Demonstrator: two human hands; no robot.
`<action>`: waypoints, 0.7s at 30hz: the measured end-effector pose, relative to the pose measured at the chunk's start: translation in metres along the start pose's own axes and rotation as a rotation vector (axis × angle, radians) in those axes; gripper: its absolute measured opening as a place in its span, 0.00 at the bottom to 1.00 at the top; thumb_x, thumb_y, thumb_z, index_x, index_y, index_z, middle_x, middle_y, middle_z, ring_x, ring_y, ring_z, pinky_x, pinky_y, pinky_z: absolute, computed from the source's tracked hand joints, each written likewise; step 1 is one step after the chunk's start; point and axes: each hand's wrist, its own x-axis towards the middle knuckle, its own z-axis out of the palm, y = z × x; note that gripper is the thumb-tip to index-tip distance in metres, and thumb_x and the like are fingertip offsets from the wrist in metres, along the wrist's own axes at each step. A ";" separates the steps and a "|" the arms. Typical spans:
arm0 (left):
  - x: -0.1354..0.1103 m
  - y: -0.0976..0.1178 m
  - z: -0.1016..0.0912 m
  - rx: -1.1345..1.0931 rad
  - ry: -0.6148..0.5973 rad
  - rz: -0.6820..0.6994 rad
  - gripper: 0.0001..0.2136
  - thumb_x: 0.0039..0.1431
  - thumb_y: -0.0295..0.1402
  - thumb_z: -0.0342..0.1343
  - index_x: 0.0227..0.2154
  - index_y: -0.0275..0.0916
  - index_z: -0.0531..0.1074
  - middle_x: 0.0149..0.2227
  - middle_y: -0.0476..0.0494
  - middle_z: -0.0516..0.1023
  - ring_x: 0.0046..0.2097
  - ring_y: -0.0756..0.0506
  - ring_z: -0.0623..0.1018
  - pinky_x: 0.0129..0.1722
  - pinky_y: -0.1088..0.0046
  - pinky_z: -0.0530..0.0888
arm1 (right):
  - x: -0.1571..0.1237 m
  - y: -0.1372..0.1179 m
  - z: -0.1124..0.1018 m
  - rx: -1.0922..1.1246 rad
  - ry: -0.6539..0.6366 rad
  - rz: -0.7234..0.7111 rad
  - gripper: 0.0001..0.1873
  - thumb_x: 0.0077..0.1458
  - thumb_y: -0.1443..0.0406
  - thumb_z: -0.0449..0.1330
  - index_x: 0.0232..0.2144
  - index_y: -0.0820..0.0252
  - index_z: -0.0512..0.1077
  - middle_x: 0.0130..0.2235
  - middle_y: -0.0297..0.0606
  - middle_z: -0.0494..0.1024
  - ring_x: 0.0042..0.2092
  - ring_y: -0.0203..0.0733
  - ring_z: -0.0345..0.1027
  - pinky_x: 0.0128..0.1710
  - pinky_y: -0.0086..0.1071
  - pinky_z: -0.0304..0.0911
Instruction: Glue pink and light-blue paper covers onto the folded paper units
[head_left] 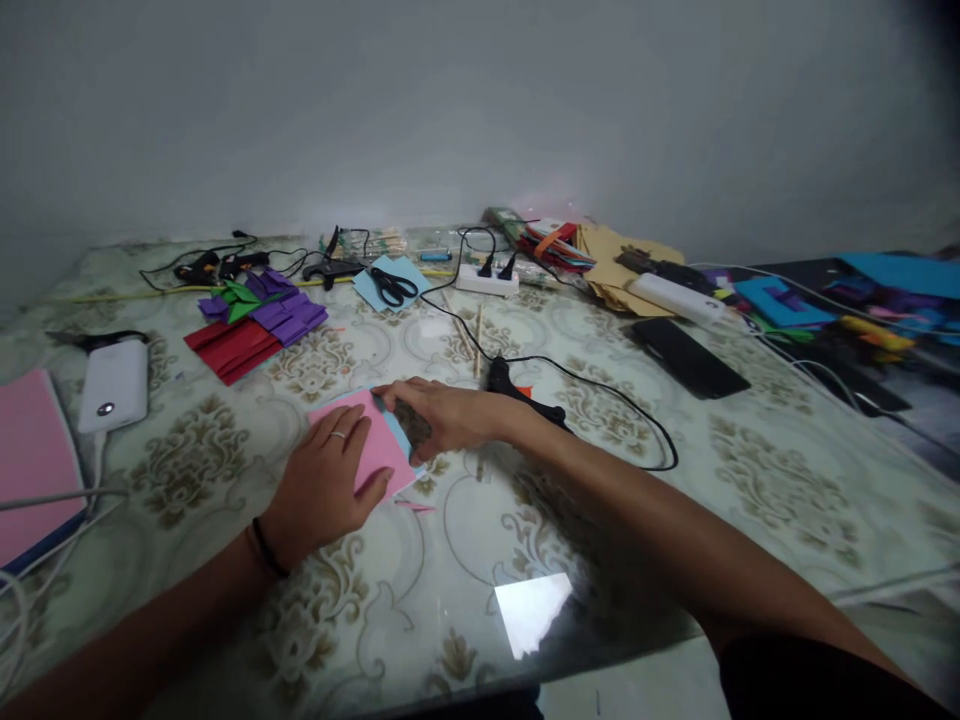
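A pink sheet of paper (379, 455) lies on the table over light blue paper (399, 432), whose strip shows along the right side. Flat on the pink sheet rests my left hand (330, 470), its fingers stretched out and a ring on one of them. My right hand (442, 415) grips the light blue paper at its right edge, thumb near the lower corner and index finger near the upper one. Small pink scraps (415, 506) lie just below the sheet. Right behind my right hand is a black glue gun (517, 385), partly hidden by my forearm.
Folded red paper (232, 350) and purple paper (292, 318) lie back left, near black-handled scissors (394, 288). A power strip (487, 280) stands at the back, its cable looping to the glue gun. A white power bank (115, 385) is left; a black phone (690, 357) is right.
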 end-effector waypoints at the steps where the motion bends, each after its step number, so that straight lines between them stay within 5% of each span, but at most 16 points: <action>1: -0.002 0.001 0.001 -0.005 -0.006 -0.004 0.27 0.68 0.40 0.57 0.60 0.22 0.72 0.64 0.15 0.74 0.66 0.25 0.74 0.65 0.45 0.73 | 0.000 0.001 0.000 0.002 0.004 -0.006 0.40 0.49 0.65 0.78 0.57 0.56 0.62 0.63 0.53 0.68 0.62 0.59 0.67 0.63 0.49 0.64; 21: -0.002 0.004 0.008 -0.033 -0.093 -0.117 0.28 0.71 0.39 0.50 0.65 0.20 0.69 0.68 0.17 0.70 0.71 0.27 0.69 0.70 0.47 0.69 | -0.002 0.006 0.002 0.066 0.032 -0.053 0.34 0.50 0.64 0.77 0.55 0.54 0.67 0.70 0.52 0.66 0.68 0.60 0.63 0.67 0.52 0.60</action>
